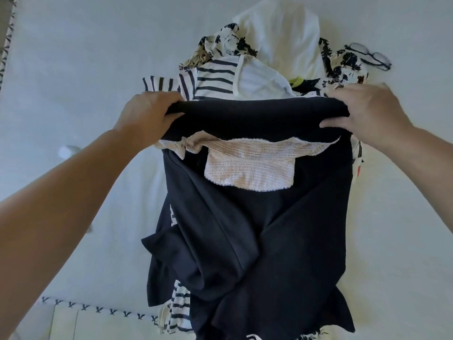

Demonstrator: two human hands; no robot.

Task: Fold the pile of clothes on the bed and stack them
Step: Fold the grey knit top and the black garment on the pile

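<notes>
White bedding [98, 57] spreads under a clothes pile [257, 57] at twelve o'clock. Left hand [147, 116] and right hand [367, 114] each pinch the dark garment [257, 229] by its top edge, letting it hang toward six o'clock. Glasses [370, 56] lie at one o'clock.

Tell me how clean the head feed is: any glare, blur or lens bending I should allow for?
Head view: soft, even daylight with no glare; the white bed looks bluish and washed out. Wide-angle bending stretches both forearms at the edges. The dark garment loses fold detail in shadow. Glasses look slightly soft.
</notes>
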